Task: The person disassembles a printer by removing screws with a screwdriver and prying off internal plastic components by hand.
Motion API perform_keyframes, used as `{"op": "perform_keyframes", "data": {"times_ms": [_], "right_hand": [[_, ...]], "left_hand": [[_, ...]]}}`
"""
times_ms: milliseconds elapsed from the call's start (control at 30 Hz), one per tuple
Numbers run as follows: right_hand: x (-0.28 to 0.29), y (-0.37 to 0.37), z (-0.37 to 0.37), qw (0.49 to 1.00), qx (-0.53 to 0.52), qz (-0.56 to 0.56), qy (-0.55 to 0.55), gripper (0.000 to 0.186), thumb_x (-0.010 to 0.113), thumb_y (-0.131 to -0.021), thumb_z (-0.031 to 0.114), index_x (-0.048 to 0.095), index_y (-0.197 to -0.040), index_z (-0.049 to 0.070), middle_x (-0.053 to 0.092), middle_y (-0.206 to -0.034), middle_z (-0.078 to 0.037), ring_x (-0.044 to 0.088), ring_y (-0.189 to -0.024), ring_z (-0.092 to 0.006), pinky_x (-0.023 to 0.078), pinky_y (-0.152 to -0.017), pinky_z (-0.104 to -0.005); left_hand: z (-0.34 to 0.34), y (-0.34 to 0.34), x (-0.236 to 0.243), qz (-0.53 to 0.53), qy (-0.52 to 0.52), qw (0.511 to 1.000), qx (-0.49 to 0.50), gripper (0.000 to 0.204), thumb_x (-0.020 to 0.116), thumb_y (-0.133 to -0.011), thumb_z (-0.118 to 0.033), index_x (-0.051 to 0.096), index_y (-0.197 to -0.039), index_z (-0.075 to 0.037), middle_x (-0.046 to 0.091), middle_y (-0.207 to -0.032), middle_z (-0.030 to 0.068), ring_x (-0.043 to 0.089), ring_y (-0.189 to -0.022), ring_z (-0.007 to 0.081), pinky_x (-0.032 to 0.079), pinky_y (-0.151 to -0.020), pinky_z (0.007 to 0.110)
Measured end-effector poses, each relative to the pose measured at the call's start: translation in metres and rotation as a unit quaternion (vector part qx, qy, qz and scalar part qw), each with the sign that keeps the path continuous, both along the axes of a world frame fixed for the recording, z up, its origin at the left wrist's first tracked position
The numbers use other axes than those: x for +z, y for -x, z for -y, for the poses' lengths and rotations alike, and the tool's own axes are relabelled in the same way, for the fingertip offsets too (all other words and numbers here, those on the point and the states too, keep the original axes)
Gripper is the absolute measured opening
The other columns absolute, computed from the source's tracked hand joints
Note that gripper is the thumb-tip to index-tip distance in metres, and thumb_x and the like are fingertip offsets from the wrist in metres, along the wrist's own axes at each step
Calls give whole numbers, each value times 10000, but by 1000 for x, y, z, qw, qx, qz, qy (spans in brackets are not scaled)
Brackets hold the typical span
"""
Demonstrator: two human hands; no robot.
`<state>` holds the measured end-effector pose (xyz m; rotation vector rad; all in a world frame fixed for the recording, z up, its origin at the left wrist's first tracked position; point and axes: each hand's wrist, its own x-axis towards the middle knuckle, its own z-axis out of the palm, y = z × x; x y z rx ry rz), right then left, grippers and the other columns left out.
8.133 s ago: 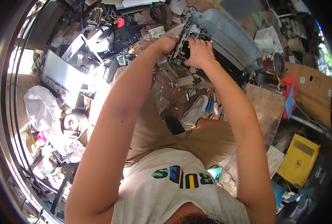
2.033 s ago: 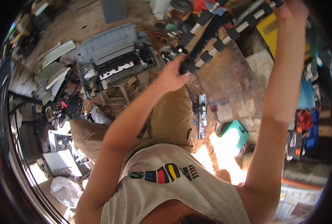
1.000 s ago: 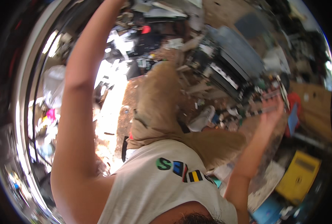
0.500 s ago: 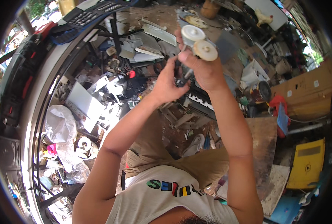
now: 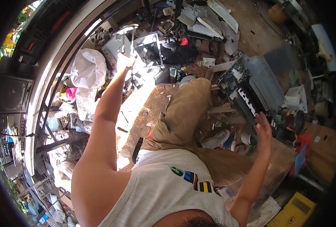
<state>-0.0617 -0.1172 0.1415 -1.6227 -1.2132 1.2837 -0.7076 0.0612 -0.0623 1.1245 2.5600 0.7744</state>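
At the far left, left hand (image 5: 125, 62): closed on slim metal rods (image 5: 132, 41), its arm stretched over the sunlit scrap heap (image 5: 149, 62).
Metal rods: pointing away from the person, a pale rounded end (image 5: 130, 27) at the far tip; glare hides the exact shape, and whether they touch the heap cannot be told.
Rod grip: a firm hold near the balance point should, I judge, stop the far end dipping at this long reach.
Right hand (image 5: 263, 130): well apart from the left, fingers loosely extended, nothing seen in it; beside the near end of the grey printer (image 5: 264, 81), contact unclear.
Grey printer: right of the knees on a wooden stand (image 5: 222, 109), its white toothed strip (image 5: 246, 102) exposed; best not leaned on.
Sunlit scrap heap: brightness may mask sharp edges, so slow, wrist-level movement seems wise.
Clear plastic bag (image 5: 88, 68): left of the forearm; rod ends could snag it, so clearance matters.
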Motion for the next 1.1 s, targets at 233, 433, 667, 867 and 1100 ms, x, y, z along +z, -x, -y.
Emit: {"op": "perform_keyframes", "data": {"times_ms": [233, 433, 667, 867, 1100], "right_hand": [[-24, -33, 49, 991, -108, 23, 79, 713, 703, -866, 284, 411, -1450, -3, 487, -1431, -188, 433, -1355, -280, 332, -1106, -382], [-39, -39, 49, 987, -129, 21, 96, 660, 698, -880, 217, 424, -1435, -12, 503, -1414, -185, 477, -1312, -263, 356, -1095, -368], [-59, -30, 2, 992, -102, 36, 67, 643, 710, -881, 224, 444, -1420, -5, 547, -1361, -178, 511, -1275, -233, 417, -1040, -370], [-87, 4, -62, 926, 0, 359, -116, 579, 738, -796, 234, 555, -1320, 70, 610, -1225, -149, 587, -1122, -320, 465, -968, -409], [-121, 61, -176, 799, 180, 569, -73, 561, 704, -744, 187, 586, -1285, 95, 620, -1180, -142, 602, -1062, -341, 507, -918, -442]], "left_hand": [[-42, 49, -54, 51, 271, 957, 87, 1248, 642, -699, -753, 172, -1455, 122, 478, -1378, 279, 541, -1208, 359, 472, -965, 413], [-26, 20, -93, 172, 327, 923, -103, 813, 643, -875, -454, 308, -1499, -55, 565, -1325, 217, 602, -1140, 292, 497, -934, 422], [-11, 86, -133, 155, 309, 934, -87, 779, 640, -896, -443, 300, -1521, -125, 576, -1260, 209, 649, -772, 202, 541, -627, 335], [-91, 3, -58, 141, 6, 952, -270, 581, 633, -931, -343, 467, -1375, -8, 573, -1313, 214, 587, -1162, 296, 452, -967, 352], [-94, -309, 149, 236, -22, 799, -553, 625, 664, -907, -419, 504, -1365, -25, 626, -1238, 189, 593, -1169, 256, 455, -989, 357]]}}
